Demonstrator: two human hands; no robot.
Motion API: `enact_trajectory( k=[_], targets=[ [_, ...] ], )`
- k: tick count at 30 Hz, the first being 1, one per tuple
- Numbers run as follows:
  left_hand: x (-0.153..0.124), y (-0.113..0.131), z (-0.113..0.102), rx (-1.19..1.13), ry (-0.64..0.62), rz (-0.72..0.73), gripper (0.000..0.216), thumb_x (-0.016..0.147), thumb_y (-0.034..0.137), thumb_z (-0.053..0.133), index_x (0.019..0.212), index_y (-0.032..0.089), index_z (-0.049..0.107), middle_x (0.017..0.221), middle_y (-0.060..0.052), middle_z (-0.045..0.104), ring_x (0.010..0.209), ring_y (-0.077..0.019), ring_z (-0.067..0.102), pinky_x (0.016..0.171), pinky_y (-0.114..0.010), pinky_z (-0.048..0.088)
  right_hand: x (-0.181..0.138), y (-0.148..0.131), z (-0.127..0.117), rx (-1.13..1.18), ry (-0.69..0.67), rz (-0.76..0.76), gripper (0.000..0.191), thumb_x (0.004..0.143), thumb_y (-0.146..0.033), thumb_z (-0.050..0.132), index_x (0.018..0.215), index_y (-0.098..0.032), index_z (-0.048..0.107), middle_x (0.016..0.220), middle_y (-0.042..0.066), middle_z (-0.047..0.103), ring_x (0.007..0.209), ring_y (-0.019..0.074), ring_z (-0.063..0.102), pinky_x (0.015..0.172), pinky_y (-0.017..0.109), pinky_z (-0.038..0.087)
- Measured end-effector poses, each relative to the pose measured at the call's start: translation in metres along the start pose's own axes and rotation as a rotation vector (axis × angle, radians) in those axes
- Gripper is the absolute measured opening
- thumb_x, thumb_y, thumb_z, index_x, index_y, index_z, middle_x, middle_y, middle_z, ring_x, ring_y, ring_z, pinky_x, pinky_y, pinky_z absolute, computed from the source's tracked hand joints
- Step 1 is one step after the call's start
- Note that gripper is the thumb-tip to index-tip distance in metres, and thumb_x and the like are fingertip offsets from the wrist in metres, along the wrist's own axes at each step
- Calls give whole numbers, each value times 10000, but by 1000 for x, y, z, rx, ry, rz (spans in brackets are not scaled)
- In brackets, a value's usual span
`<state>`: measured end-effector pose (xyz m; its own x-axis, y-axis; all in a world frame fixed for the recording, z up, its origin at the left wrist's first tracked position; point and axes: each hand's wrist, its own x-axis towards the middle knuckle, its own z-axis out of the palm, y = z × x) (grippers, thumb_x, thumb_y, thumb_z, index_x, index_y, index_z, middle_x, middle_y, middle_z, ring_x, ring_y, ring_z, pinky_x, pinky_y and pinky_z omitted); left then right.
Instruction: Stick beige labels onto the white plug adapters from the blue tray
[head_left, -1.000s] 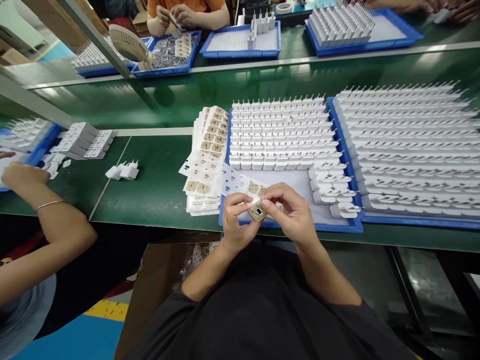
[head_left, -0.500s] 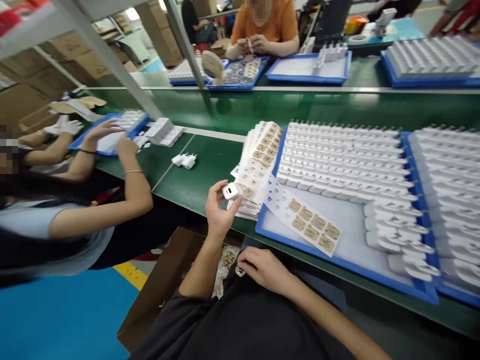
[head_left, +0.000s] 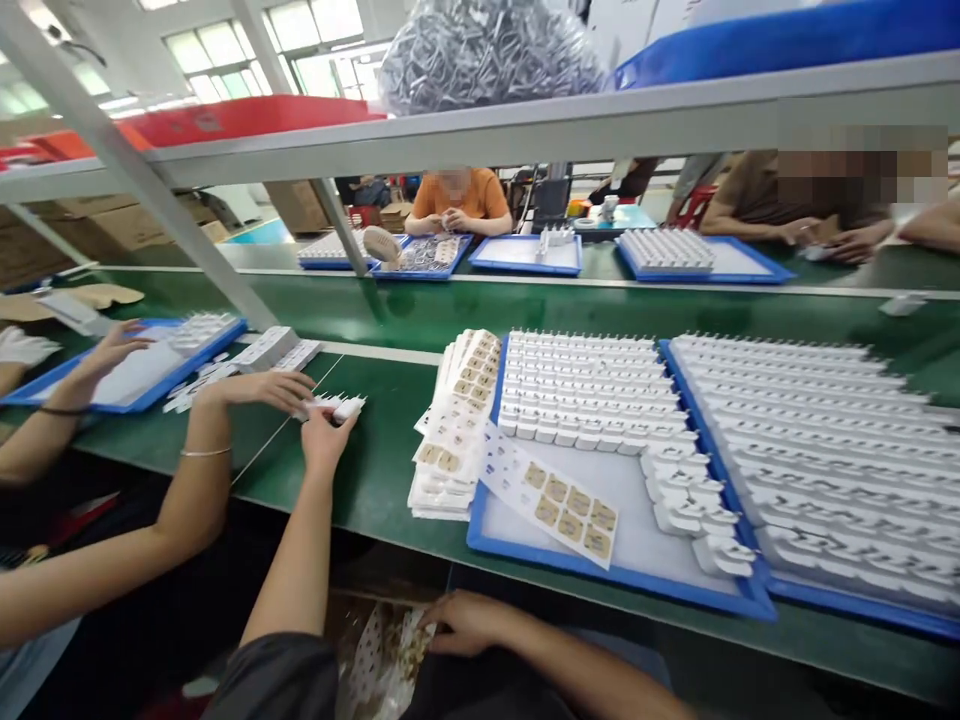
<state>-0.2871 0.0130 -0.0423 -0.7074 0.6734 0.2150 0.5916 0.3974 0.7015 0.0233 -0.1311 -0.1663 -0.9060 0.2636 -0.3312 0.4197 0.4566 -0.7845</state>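
Observation:
My left hand [head_left: 326, 437] stretches to the far left of the green bench, its thumb and fingers closed round a white plug charger [head_left: 345, 408] in a short row with pins up. A co-worker's hand [head_left: 281, 388] reaches the same row from the left. Low over my lap, my right hand [head_left: 469, 622] has its fingers curled; whatever is in them is hidden. Sheets of tan stickers [head_left: 454, 400] lie stacked on the bench between my left hand and a blue tray [head_left: 480, 530]. One loose sticker sheet [head_left: 570, 505] rests across that tray's left side.
Rows of white chargers [head_left: 585, 385] fill the back and right of the tray. A second full tray [head_left: 840, 480] stands beside it. An open box with scraps [head_left: 409, 640] sits below the bench edge. Overhead runs a shelf [head_left: 525, 130]; its slanted post [head_left: 180, 190] stands left.
My left hand has carried the white charger left to the row on the bench. The co-worker's hand has come to that row. My right hand stays low; the view has tilted up.

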Motion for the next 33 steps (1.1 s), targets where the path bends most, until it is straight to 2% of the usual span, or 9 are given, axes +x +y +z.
enact_trajectory(
  k=[5,9,11,13,17,20,23,28,33],
  targets=[
    [-5,1,7,106,71,32,427,664,409,725,975,164,565,1206,-250,619,1319,-495,498,1110,-671,400,-74,-26,-45,88,104,-190,447,977,-215,599,1417,-165,655,1376,132,719,1262,236,695,1074,278,511],
    [-42,23,6,104,84,260,492,810,449,635,1193,141,611,1255,-209,633,1236,-395,564,1131,-589,410,-148,-57,-88,179,318,-324,380,1033,-248,515,1365,-174,685,1302,120,756,1204,203,719,1051,283,535],
    [-70,44,5,3,-25,394,436,878,455,602,1212,176,636,1143,-135,704,1018,-306,644,1013,-499,512,-176,-59,-107,183,537,-283,321,1041,-272,534,1301,-198,707,1222,107,785,1122,196,746,989,297,572],
    [-102,70,8,-68,-117,526,352,927,451,588,1163,207,680,1109,-111,732,987,-285,650,903,-435,548,-193,-51,-120,104,824,-173,257,1039,-261,546,1226,-216,717,1158,100,796,1078,213,752,956,343,591],
    [-160,117,28,-143,-363,942,193,956,347,619,1066,245,741,1049,-79,773,1053,-279,675,973,-440,538,-196,-22,-135,-159,1147,72,216,1018,-236,559,1175,-217,707,1118,110,774,1049,264,733,896,421,618],
    [-187,140,52,-48,-550,1129,224,968,250,599,1143,238,738,1195,-85,770,1248,-315,638,1077,-501,497,-182,-6,-145,-312,1123,176,233,999,-204,563,1181,-199,707,1099,116,763,1032,290,712,896,465,616],
    [-198,151,70,105,-612,1186,313,966,174,568,1254,179,691,1333,-140,716,1403,-364,546,1161,-588,421,-167,3,-154,-373,1024,254,268,969,-162,581,1203,-187,708,1106,122,752,1040,301,696,900,470,608],
    [-199,150,79,202,-617,1222,196,955,123,539,1032,161,715,1186,-158,751,1501,-361,455,1241,-618,319,-155,8,-158,-399,906,335,353,941,-142,593,1283,-158,681,1190,144,725,1087,314,660,955,474,581],
    [-198,151,72,124,-666,1143,160,930,106,542,933,196,674,1006,-109,767,1457,-332,508,1255,-607,298,-152,7,-155,-362,946,290,385,917,-136,625,1299,-140,663,1250,166,725,1163,354,629,997,532,554]
  ],
)
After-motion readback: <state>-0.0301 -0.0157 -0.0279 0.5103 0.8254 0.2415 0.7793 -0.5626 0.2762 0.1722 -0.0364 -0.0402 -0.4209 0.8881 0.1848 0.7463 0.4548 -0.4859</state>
